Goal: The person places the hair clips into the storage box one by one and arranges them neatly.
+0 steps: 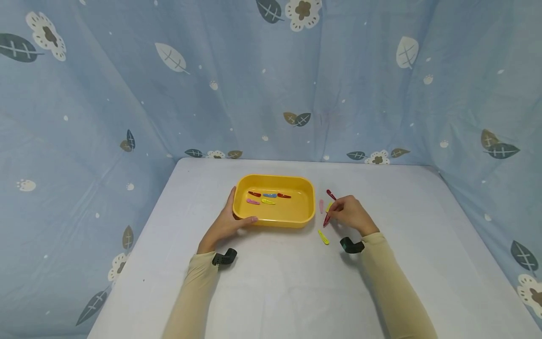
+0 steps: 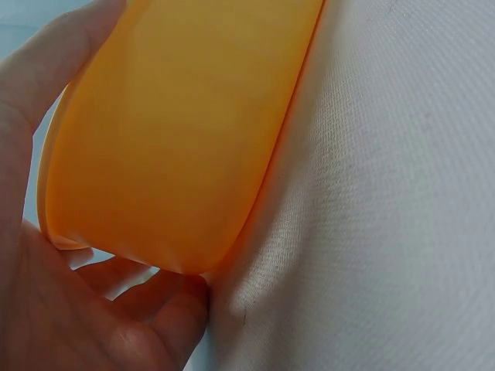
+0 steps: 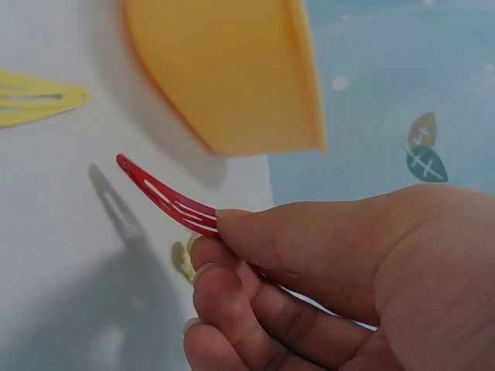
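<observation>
A yellow plastic tray [image 1: 292,223] stands on the table, its left end gripped by my left hand [image 1: 224,227]. The thumb lies along the front rim while the fingers reach around the side wall, seen close in the left wrist view. Between thumb and fingertips, my right hand [image 1: 351,214] pinches a red snap hair clip [image 3: 166,199] just right of the tray. The clip points away from the fingers and casts a shadow on the cloth. Inside the tray lie two red clips [image 1: 284,196], a blue clip [image 1: 269,195], a pink clip [image 1: 253,201] and a yellow clip [image 1: 268,201].
Around my right hand, more clips lie on the white tablecloth [image 1: 288,282]: a pink clip [image 1: 321,205], a red clip [image 1: 330,194], a partly hidden yellow clip [image 1: 328,207] and a nearer yellow clip [image 1: 323,237]. A patterned blue curtain [image 1: 254,94] hangs behind the table.
</observation>
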Motion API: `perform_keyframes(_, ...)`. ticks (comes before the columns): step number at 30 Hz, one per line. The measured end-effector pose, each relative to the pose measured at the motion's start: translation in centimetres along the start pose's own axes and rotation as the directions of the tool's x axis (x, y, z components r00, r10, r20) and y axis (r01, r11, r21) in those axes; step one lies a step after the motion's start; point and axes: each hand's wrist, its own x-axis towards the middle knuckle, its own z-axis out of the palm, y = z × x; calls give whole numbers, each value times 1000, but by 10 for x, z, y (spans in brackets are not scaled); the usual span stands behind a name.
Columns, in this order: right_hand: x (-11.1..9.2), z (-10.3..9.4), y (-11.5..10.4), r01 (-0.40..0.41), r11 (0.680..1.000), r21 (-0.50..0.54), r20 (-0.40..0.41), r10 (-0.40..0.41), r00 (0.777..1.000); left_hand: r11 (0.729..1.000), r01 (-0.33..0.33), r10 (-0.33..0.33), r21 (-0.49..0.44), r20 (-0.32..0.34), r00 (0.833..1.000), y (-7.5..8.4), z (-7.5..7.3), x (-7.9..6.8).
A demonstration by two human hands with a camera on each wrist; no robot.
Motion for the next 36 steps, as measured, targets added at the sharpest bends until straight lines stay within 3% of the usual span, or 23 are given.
perform_keyframes(23,-4,-21,-19,-56,995,85,-5,57,998,1000,-4,4,11,6,1000,-4,1,3)
perform_keyframes(36,-5,-29,-29,-142,974,178,1,144,990,1000,-3,3,1,4,1000,-2,1,1)
